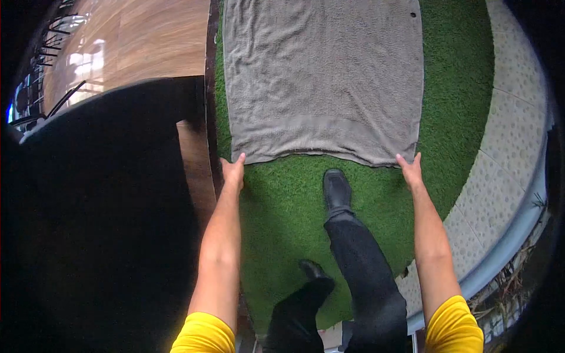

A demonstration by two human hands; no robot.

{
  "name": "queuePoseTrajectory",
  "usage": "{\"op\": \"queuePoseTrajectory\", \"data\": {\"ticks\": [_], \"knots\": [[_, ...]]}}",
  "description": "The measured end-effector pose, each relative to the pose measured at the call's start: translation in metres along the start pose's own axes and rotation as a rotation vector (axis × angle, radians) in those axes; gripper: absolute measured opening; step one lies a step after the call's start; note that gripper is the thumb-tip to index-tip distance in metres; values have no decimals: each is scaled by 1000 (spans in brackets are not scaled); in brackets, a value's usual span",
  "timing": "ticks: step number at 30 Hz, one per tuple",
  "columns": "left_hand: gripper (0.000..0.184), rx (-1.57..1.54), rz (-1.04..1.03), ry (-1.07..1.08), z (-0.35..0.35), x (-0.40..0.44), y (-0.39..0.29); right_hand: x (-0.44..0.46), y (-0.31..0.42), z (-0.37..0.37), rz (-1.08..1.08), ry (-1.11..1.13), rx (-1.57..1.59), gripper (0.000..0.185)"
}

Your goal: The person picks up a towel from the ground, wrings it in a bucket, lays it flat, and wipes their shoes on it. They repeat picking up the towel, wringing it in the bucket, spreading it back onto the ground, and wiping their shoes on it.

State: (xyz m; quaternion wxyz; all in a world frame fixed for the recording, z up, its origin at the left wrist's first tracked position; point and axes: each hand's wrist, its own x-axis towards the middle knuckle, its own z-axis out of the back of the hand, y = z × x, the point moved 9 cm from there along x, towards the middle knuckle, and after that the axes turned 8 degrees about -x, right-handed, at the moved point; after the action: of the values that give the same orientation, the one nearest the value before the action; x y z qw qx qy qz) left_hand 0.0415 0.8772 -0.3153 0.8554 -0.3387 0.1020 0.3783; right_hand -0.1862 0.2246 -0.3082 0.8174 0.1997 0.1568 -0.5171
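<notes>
A grey-beige towel [329, 76] stretches away from me over the green artificial turf, its far end cut off by the top of the view. My left hand [233, 172] grips its near left corner, thumb on top. At the near right corner, my right hand [411, 169] pinches the cloth the same way. Between the two hands the near edge sags slightly and bows away from me. Some wrinkles run across the towel, and a small dark spot [413, 15] shows near its upper right edge.
Artificial turf [459, 88] lies under the towel and my feet. My black shoe [337, 187] stands just short of the towel's near edge. A large black surface [106, 206] and wood-look flooring [159, 35] are on the left. Pale dotted tiles [512, 135] curve along the right.
</notes>
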Motion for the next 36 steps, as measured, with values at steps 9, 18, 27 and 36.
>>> {"op": "queuePoseTrajectory", "data": {"ticks": [9,18,27,36], "knots": [[28,-475,273,99,44,7,1,-33,25,19,-24,202,316,24],[17,-425,69,-31,132,-7,-19,-93,30,94,-29,285,699,20],[22,-140,39,-151,53,41,43,-52,23,-15,-92,159,218,27],[20,-433,337,186,101,-47,25,-98,-51,42,69,405,-221,26]]}}
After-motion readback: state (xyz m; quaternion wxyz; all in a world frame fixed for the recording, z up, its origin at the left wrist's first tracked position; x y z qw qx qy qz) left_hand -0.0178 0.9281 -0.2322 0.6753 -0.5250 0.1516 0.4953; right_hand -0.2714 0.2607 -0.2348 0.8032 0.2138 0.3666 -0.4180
